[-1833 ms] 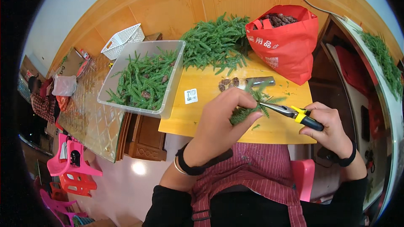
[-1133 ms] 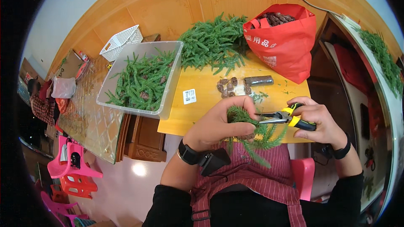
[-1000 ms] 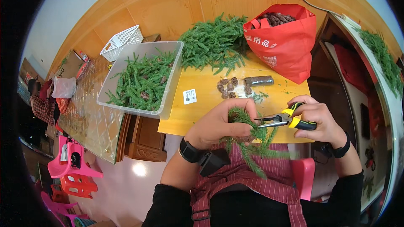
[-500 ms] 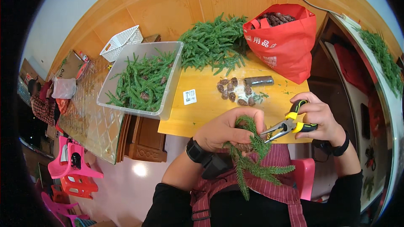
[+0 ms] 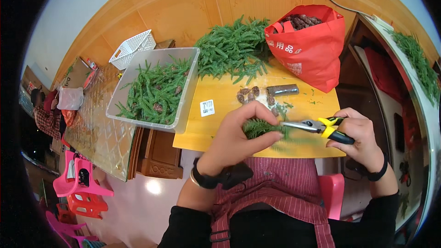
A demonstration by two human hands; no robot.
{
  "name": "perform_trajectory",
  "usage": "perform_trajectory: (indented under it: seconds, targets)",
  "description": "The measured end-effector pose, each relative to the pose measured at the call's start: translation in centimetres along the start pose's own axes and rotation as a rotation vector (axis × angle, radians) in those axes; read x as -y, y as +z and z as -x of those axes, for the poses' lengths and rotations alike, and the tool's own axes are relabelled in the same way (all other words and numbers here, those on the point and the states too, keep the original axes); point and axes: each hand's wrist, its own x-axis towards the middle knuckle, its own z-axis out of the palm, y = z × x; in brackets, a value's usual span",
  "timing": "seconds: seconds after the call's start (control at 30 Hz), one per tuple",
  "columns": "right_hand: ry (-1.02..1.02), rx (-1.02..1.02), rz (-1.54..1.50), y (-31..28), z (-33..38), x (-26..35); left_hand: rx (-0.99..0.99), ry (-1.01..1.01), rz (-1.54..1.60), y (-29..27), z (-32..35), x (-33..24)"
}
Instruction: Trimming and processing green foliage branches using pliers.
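Observation:
My left hand (image 5: pixel 239 134) grips a green fir sprig (image 5: pixel 258 127) over the front edge of the yellow table (image 5: pixel 220 115). My right hand (image 5: pixel 358 137) holds yellow-and-black pliers (image 5: pixel 317 127), whose jaws point left and touch the sprig's right end. Small brown cones (image 5: pixel 253 95) and a dark cylinder (image 5: pixel 281 90) lie on the table just beyond my hands.
A clear plastic bin (image 5: pixel 156 93) of green sprigs stands at the table's left. A pile of fir branches (image 5: pixel 234 54) lies at the back, beside a red bag (image 5: pixel 308 46) of cones. A white basket (image 5: pixel 132 48) and pink chair (image 5: pixel 76 181) are at left.
The sprig hung down over my lap before; my left hand has lifted it to table level. The pliers now lie flatter, with their tips at the sprig.

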Motion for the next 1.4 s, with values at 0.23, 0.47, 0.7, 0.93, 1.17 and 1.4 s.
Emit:
perform_trajectory:
  seconds: [0.23,0.47,0.7,0.93,1.17,1.4]
  targets:
    - [0.031,0.021,-0.052,-0.1,-0.3,1.3,-0.108,0.030,-0.055,0.6,0.7,-0.6]
    - [-0.062,0.083,-0.113,0.1,-0.8,-0.7,0.093,-0.403,0.618,0.0,1.0,0.7]
    - [-0.117,0.169,-0.308,0.6,-1.2,-2.1,0.159,-0.463,0.779,0.5,1.3,1.7]
    - [-0.083,0.149,-0.290,1.0,-1.0,-2.2,0.201,-0.499,0.769,0.3,1.1,2.5]
    - [-0.097,0.138,-0.196,0.7,-0.8,-1.8,0.271,-0.541,0.705,-0.1,1.0,2.8]
    - [-0.118,0.117,-0.226,1.0,-0.6,-2.0,0.292,-0.546,0.722,0.3,1.1,2.6]
